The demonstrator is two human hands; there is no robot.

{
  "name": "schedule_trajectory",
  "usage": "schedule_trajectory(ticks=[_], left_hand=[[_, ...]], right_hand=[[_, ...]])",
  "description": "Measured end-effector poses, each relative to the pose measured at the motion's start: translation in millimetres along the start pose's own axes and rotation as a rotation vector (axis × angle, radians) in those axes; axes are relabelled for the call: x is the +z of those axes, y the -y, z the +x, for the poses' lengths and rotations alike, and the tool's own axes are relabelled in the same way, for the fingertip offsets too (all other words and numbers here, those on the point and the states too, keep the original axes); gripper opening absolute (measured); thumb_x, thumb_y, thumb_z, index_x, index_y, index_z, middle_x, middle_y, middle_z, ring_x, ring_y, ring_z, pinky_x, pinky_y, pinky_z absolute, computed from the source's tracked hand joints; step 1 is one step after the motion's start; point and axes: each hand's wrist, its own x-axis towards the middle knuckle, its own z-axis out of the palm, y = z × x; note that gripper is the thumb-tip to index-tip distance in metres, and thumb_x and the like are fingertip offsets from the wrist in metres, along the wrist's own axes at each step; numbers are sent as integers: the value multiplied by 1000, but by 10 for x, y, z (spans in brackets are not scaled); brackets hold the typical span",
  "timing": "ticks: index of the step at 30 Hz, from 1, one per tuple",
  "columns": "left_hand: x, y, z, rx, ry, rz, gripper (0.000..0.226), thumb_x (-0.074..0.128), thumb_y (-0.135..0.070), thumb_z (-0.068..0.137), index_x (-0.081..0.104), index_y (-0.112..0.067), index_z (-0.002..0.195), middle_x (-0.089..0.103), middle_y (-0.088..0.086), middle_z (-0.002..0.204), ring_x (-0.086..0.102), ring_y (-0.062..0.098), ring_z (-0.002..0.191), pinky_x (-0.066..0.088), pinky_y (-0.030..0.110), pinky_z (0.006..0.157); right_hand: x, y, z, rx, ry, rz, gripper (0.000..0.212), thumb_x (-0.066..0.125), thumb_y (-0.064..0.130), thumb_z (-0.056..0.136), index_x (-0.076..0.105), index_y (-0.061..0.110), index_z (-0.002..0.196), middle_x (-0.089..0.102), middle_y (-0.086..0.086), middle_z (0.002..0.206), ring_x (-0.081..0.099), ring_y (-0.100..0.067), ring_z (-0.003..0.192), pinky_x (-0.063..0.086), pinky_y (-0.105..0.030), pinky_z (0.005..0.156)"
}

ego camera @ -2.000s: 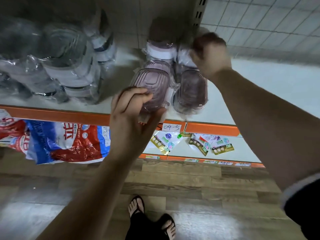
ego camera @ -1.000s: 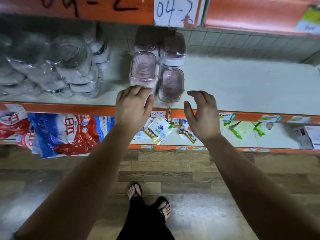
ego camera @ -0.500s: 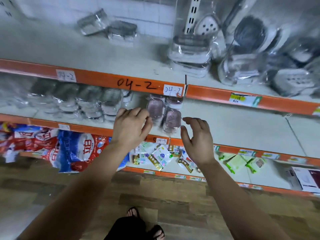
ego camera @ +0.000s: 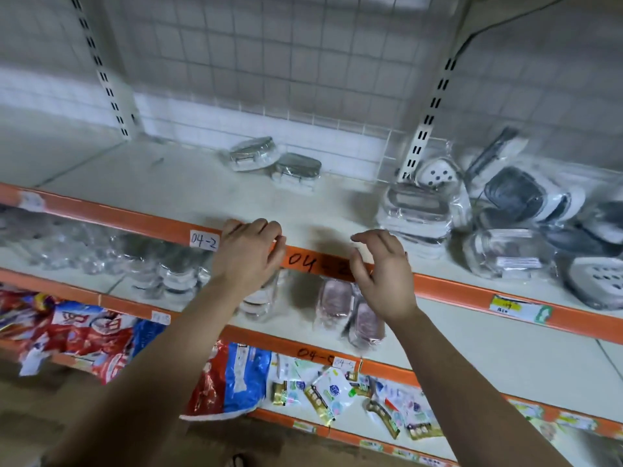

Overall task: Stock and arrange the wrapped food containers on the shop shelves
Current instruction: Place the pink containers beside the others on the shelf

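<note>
Both my hands are raised in front of the orange edge (ego camera: 455,289) of the upper shelf, holding nothing. My left hand (ego camera: 247,256) has loosely curled fingers at the edge beside the "04-2" label. My right hand (ego camera: 382,271) hovers with bent fingers just right of it. Pink wrapped containers (ego camera: 350,310) lie on the shelf below, partly behind my right wrist. Two wrapped metal-lidded containers (ego camera: 276,163) sit far back on the upper shelf. A pile of wrapped grey and white containers (ego camera: 499,217) fills the upper shelf's right side.
Clear wrapped containers (ego camera: 141,261) crowd the middle shelf at left. Red and blue bags (ego camera: 101,335) and small sachets (ego camera: 333,389) lie on the lower shelves. A wire grid and slotted uprights (ego camera: 426,123) back the upper shelf. Wooden floor lies below.
The view has tilted upward from the middle shelf to the upper shelf. Both hands have risen from beside the pink containers to the upper shelf's edge, still holding nothing.
</note>
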Motion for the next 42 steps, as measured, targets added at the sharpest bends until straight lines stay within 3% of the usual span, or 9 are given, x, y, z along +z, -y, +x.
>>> schedule_trajectory(ticks=[6,13,17,21,24,29,32,35,42], left_hand=[[226,802,417,-52,0,-17,35,37,-32,89,65,-11,83,64,5,73,63,31,67,46,40,79],[527,1506,842,-64,37,-86,37,36,-32,89,66,-11,84,66,5,80,64,32,74,47,41,78],[697,1745,1081,-66,46,-138,41,34,-34,87,66,-10,86,66,8,85,63,34,80,44,42,79],[902,1893,1380,-48,36,-210,29,51,-23,91,63,-5,110,61,15,110,58,38,97,46,45,86],[1051,1965,1640,-57,101,-295,41,58,-15,91,53,-1,129,52,19,130,52,39,116,44,47,98],[1225,2067,1908,-49,171,-402,50,60,-16,92,47,-2,138,43,20,145,40,33,136,33,41,112],[1288,2111,2002,-31,226,-473,44,62,-20,92,51,-6,132,46,17,140,42,29,134,37,37,108],[1292,2155,2066,-69,296,-588,37,67,-23,88,53,-15,122,49,6,124,52,21,113,41,27,91],[1185,2246,2030,-75,313,-617,38,74,-12,76,58,-21,110,45,2,114,48,13,101,35,19,83]], right_hand=[[543,94,645,-31,60,23,17,61,5,90,68,3,106,61,-12,108,59,-32,102,49,-42,90],[1126,44,1224,70,90,-16,19,62,6,90,69,6,108,61,-11,114,58,-32,108,46,-38,95],[1334,4,1482,127,2,-29,17,64,3,88,70,4,104,64,-13,110,59,-35,104,46,-40,94],[1471,-28,1638,174,-46,-43,16,63,6,89,70,4,103,65,-12,108,58,-35,102,45,-37,91],[1538,-46,1665,174,-66,-57,16,60,9,89,70,3,101,65,-13,107,58,-36,101,45,-37,90],[1596,-106,1606,166,-111,-95,20,56,8,86,70,1,98,64,-14,105,57,-36,99,45,-36,87],[1607,-121,1620,170,-123,-113,22,53,12,87,69,2,97,64,-13,103,57,-36,98,42,-34,89],[1617,-118,1624,147,-90,-157,29,47,20,87,69,3,97,64,-13,103,57,-35,97,43,-34,87],[1619,-138,1617,162,-62,-155,15,60,3,86,69,1,98,64,-14,104,56,-37,99,47,-41,87]])
